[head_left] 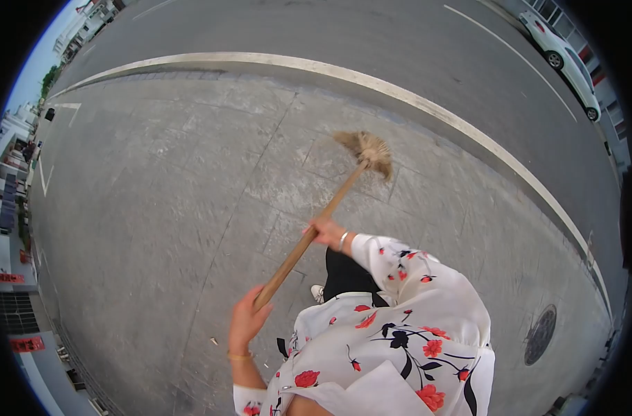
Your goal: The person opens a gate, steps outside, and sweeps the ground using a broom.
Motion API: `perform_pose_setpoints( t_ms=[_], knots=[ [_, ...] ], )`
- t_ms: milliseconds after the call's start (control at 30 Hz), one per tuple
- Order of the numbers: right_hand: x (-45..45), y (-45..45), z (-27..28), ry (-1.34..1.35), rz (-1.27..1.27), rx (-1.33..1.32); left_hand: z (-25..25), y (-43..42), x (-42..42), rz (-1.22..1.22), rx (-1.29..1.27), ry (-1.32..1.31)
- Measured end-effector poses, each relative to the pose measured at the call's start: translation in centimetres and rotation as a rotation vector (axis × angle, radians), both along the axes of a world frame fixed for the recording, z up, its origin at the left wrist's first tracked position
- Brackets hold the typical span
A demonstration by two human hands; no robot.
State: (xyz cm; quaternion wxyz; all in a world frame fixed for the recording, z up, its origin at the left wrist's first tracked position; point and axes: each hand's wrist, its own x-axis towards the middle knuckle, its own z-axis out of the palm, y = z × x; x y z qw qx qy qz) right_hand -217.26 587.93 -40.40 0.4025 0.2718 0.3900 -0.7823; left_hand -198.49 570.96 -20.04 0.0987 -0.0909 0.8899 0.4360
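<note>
A broom (337, 197) with a wooden handle and a fan of straw-coloured bristles (366, 149) slants across the middle of the head view. Its bristles are at the grey paving, towards the kerb. My left hand (249, 320) is closed round the top end of the handle. Further down the shaft, my right hand (326, 233) grips it at about the middle, with a bracelet at the wrist. Parts of the fingers on both hands are hidden by the handle or the hands themselves. A small pale scrap (214, 340) lies on the ground near my left wrist.
Beyond the bristles a pale kerb (399, 87) curves between the paving (156, 180) and the asphalt road (371, 35). A white car (564, 61) is on the far side at right. A round manhole cover (540, 335) is set in the ground on my right. Buildings line the left edge.
</note>
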Motion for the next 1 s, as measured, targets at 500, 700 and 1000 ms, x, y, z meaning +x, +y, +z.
perform_pose_setpoints(
  t_ms=[500, 700, 1000],
  knots=[
    [-23.8, 0.2, -11.4, -0.365, -0.281, -0.099, -4.8, -2.0, -26.6, 0.003, 0.090, -0.076],
    [-20.1, -20.1, -6.0, -0.692, -0.153, -0.579, 11.2, -10.2, -27.9, 0.334, -0.159, -0.504],
    [-29.6, -24.0, 0.0, -0.381, 0.135, -0.563, 11.9, -12.4, -31.3, 0.479, -0.115, -0.329]
  ],
)
